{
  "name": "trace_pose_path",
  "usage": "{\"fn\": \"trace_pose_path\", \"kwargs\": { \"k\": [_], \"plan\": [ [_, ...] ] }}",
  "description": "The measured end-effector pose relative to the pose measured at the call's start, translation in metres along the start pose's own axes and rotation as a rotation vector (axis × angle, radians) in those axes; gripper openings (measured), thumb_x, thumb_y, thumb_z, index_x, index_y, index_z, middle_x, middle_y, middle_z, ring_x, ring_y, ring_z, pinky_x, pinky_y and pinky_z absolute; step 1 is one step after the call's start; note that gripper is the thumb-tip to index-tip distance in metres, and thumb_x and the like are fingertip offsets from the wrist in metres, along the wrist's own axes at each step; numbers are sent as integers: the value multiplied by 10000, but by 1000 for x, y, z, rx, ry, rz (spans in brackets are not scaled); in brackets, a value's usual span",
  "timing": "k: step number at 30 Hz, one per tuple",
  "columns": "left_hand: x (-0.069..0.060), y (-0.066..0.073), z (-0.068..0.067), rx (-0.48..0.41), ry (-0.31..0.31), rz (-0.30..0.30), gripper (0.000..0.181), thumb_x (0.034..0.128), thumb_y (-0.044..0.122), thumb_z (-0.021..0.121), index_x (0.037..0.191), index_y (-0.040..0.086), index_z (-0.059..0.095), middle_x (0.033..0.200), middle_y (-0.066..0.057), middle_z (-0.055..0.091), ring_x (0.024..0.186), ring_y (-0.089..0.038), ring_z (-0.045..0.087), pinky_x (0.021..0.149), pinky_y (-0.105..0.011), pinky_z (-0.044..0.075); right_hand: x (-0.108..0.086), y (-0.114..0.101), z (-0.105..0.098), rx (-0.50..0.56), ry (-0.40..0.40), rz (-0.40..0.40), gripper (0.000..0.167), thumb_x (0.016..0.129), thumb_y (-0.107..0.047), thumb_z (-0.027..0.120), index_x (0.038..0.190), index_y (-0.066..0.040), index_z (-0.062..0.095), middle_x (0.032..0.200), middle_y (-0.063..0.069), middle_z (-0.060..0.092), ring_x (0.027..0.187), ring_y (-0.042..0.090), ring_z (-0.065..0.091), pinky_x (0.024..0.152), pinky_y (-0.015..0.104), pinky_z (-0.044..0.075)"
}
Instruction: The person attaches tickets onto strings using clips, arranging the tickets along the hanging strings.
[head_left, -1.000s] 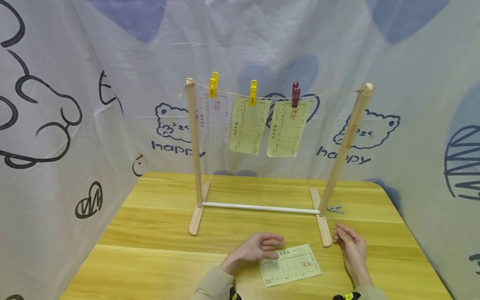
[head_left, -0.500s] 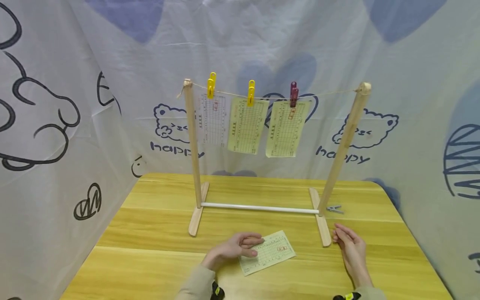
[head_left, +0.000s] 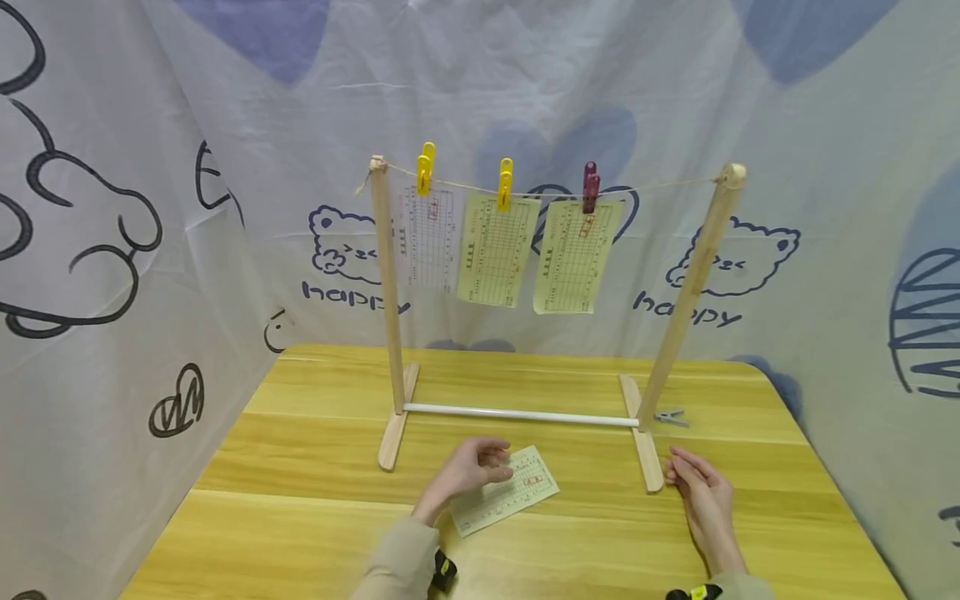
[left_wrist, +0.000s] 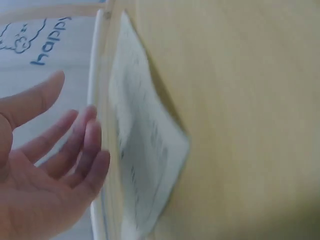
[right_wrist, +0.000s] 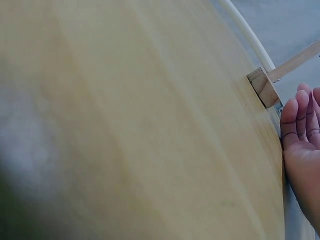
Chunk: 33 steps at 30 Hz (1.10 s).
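A pale green printed slip [head_left: 513,492] lies on the table in front of the rack. My left hand [head_left: 467,471] hovers over its left part and hides a corner of it. In the left wrist view, the fingers of that hand [left_wrist: 55,155] are loosely bent with nothing between them, apart from the slip [left_wrist: 145,155]. My right hand [head_left: 703,500] rests on its side on the table, right of the rack's foot [head_left: 643,454], fingers loosely curled and holding nothing visible. A grey clothespin [head_left: 671,418] lies beyond it.
A wooden rack with a white crossbar [head_left: 517,414] stands on the table. From its string hang a whitish slip [head_left: 429,242] and a green slip [head_left: 495,254] under yellow clothespins, and another green slip [head_left: 576,262] under a dark red clothespin [head_left: 591,187]. A patterned cloth surrounds the table.
The slip on the table has slid left and slightly away from me, along with my left hand. That hand now appears raised off it. My right hand has stayed put.
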<state>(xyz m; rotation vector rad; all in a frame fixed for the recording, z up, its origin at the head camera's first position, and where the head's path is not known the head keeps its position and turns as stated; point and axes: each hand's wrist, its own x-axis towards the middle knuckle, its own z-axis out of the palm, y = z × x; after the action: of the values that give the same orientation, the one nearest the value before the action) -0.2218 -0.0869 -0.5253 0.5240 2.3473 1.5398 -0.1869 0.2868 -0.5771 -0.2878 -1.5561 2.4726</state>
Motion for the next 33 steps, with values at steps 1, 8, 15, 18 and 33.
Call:
{"fn": "trace_pose_path", "kwargs": {
  "k": [1, 8, 15, 18, 33],
  "plan": [
    [3, 0, 2, 20, 18, -11, 484, 874, 85, 772, 1280, -110, 595, 1157, -266, 681, 1002, -322, 647, 824, -246, 543, 0, 0, 0, 1, -5, -5, 205, 985, -14, 609, 1033, -131, 771, 911, -26, 779, 809, 48, 694, 700, 175, 574],
    [18, -3, 13, 164, 107, -116, 498, 736, 112, 887, 1172, -12, 682, 1108, -170, 688, 992, -250, 602, 871, -348, 534, -1, 1, -1, 18, -35, -18, 221, 990, -4, 595, 1027, -130, 773, 915, -19, 781, 808, 48, 696, 698, 173, 572],
    [17, -5, 11, 323, 132, -140, 545, 610, 12, 907, 1114, 24, 700, 1033, -132, 670, 949, -236, 566, 902, -437, 427, -1, 0, -2, 0, -9, 8, 201, 985, -23, 614, 1036, -137, 772, 934, -30, 781, 827, 47, 698, 714, 175, 575],
    [16, -4, 3, 332, 97, -134, 558, 585, -40, 883, 1111, 7, 702, 1023, -139, 673, 944, -240, 584, 863, -390, 461, 0, -1, -2, -20, 4, 19, 189, 983, -40, 625, 1036, -148, 770, 933, -36, 780, 835, 45, 697, 721, 176, 575],
    [21, -7, 8, 322, 140, -205, 582, 638, 94, 925, 1159, 18, 678, 1107, -127, 623, 1023, -261, 541, 994, -510, 421, -1, -1, -1, 31, -39, -31, 223, 984, 16, 595, 1023, -115, 772, 908, -2, 782, 813, 58, 701, 707, 178, 575]
  ]
}}
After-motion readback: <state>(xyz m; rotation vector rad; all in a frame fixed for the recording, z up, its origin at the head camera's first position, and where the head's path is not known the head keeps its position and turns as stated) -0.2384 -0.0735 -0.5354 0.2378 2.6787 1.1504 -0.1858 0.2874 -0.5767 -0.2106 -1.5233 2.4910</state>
